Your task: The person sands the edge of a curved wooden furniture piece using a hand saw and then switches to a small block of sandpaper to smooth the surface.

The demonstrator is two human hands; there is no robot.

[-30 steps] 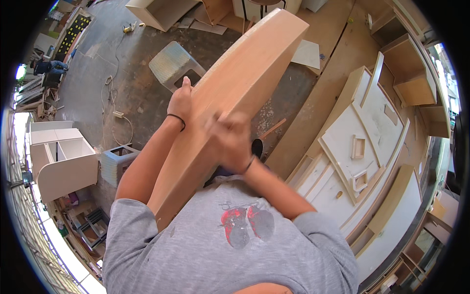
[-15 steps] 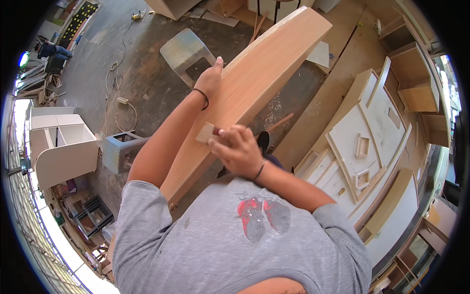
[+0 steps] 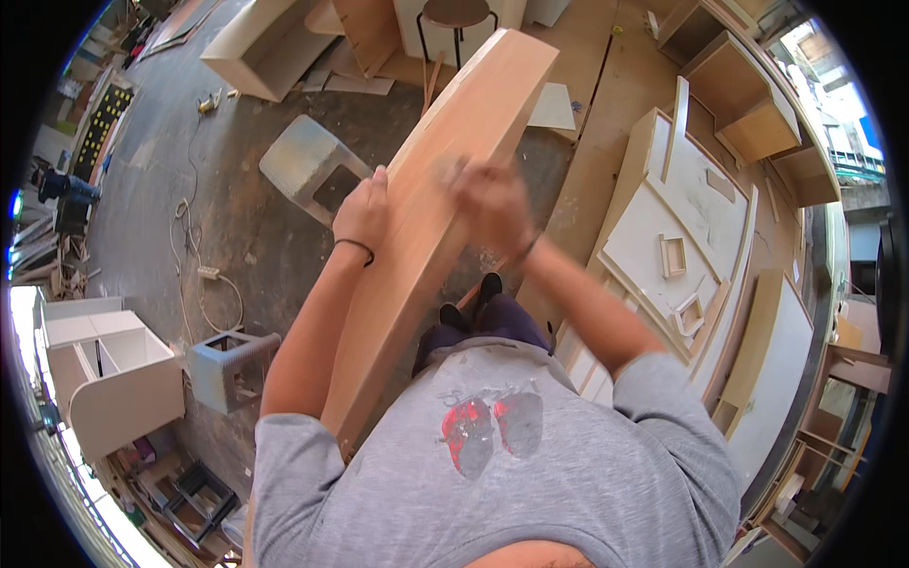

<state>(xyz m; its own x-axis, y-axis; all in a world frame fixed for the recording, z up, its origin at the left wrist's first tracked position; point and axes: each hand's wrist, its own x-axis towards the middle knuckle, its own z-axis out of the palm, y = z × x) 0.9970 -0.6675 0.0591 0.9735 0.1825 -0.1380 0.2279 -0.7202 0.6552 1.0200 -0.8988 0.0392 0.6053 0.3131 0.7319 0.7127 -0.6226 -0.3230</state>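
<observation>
A long wood-faced board, thick like a shallow box, slants from near my left elbow up to the far middle. Along its left edge my left hand grips it, thumb on top and fingers hidden over the side. My right hand is on the board's upper face, blurred by motion, its fingers closed on a small folded piece of sandpaper. The sandpaper is smeared now; half a second ago it showed a tan side and a reddish-brown side.
Left of the board are a worn plastic stool and a bluish stool. A power strip with its cable lies on the floor. White cabinet at left. On the right lie white panels with wooden strips; a round stool stands beyond.
My right hand has slid the sandpaper up and away along the board. My left hand still grips the edge. The whole view has shifted, moving the board left in it.
</observation>
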